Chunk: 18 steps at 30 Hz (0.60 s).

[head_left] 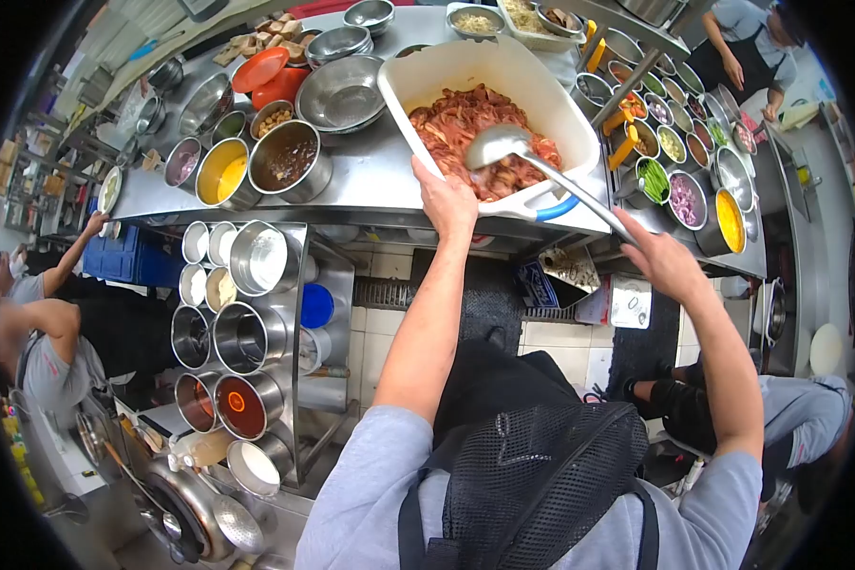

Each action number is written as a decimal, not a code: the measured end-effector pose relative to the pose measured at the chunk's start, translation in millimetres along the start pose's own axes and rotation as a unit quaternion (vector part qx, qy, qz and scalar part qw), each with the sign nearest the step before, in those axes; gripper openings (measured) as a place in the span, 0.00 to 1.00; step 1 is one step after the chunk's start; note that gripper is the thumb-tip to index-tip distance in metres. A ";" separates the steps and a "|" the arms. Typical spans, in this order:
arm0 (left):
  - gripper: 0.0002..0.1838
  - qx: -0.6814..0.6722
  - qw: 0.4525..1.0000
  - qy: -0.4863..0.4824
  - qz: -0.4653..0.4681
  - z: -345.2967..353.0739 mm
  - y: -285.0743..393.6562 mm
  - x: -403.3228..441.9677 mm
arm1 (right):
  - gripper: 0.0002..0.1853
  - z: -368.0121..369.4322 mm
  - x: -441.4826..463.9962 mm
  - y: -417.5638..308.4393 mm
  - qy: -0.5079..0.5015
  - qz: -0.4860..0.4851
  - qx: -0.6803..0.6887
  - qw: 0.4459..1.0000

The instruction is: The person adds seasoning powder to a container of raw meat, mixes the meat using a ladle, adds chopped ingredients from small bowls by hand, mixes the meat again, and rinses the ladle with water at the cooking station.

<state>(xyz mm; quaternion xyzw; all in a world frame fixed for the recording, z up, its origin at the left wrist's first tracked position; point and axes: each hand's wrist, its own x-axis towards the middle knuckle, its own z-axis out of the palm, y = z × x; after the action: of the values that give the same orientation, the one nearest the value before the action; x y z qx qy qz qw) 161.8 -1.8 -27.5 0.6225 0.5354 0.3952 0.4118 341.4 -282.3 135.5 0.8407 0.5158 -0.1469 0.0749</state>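
Note:
A white tub [404, 81] of sliced raw meat [461, 119] stands tilted at the front edge of the steel counter. My left hand [446, 201] grips its near left rim, with the thumb up and the fingers mostly hidden. My right hand [657, 255] is closed around the long handle of a steel ladle [497, 145]. The ladle's bowl rests in the meat, towards the right of the tub. A blue handle part [557, 210] shows on the tub's near side.
Steel pots and bowls [340, 93] crowd the counter to the left. More ingredient containers [686, 199] fill the right side. A rack [299, 380] of pots stands below left. Co-workers [52, 356] are at left and right [746, 57].

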 end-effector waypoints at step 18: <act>0.41 0.021 1.000 -0.021 0.009 -5.5 1.7 0.9 | 0.34 -97.8 40.4 -61.7 -0.051 -0.009 -0.219 0.974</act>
<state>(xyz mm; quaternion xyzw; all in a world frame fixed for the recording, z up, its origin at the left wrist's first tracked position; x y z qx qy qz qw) 157.3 -0.6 -23.9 0.6436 0.5294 0.3744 0.4066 320.2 -192.8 216.5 0.7904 0.5386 -0.0741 0.2824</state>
